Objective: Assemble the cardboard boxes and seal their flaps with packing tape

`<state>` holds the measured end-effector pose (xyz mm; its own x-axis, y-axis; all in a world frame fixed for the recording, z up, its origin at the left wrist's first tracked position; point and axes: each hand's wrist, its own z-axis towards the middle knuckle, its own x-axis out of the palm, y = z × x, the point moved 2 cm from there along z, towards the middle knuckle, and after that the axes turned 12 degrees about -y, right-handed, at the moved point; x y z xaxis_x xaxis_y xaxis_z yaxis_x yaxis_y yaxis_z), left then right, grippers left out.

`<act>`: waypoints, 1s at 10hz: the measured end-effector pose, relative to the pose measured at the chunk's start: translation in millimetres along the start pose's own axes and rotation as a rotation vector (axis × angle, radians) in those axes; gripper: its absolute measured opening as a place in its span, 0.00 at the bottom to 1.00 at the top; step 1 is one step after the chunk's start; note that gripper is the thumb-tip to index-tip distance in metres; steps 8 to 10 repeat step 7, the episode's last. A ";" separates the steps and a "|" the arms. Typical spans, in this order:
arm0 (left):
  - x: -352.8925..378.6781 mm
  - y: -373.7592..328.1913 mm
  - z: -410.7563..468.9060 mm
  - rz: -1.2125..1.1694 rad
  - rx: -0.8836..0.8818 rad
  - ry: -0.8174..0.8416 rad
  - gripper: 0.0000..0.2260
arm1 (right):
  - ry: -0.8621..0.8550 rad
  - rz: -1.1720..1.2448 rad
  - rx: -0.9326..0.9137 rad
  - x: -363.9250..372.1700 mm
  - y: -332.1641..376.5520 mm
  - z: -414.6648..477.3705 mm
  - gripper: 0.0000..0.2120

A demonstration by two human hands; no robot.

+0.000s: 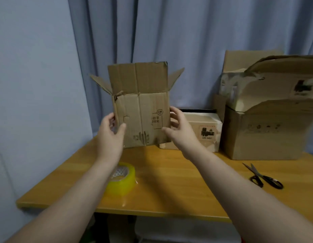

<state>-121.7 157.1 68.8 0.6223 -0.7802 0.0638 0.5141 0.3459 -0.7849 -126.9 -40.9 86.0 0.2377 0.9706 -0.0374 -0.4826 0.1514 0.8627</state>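
Head view: cardboard box between left hand and right hand, both gripping sides.

The left forearm and the right forearm are bare along all the length that shows, down to the picture's lower edge. The left hand and the right hand are bare as well, wrists and fingers alike. The fingertips are rounded. The nails seem trimmed short, though the soft picture blurs them.
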 end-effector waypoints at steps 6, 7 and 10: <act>111.1 231.8 93.3 0.241 -0.512 0.323 0.27 | 0.147 -0.163 0.440 123.4 -193.2 108.1 0.34; 123.8 241.0 99.3 0.281 -0.581 0.343 0.33 | 0.194 -0.233 0.433 127.8 -206.1 116.1 0.35; 123.8 241.0 99.3 0.281 -0.581 0.343 0.33 | 0.194 -0.233 0.433 127.8 -206.1 116.1 0.35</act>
